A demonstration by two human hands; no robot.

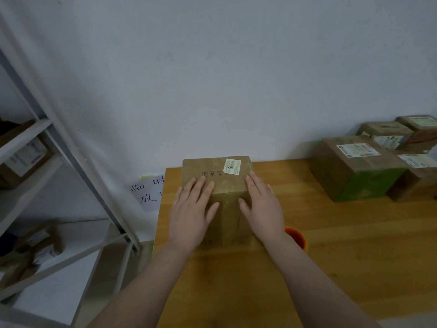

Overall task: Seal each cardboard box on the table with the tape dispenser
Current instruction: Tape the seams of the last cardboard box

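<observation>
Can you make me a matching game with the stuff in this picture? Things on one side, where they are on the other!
Things:
1. paper sign
2. orange thing
3. sticker box
4. green box

Places:
A. under the left hand and right hand
B. far right of the table
C. by the right wrist
D. on the wall, left of the table

Pairs: 1-D, 2-C, 3-A, 4-B

Pale grey wall point(236, 79); metal shelving point(47, 147) left; wooden table point(343, 245).
</observation>
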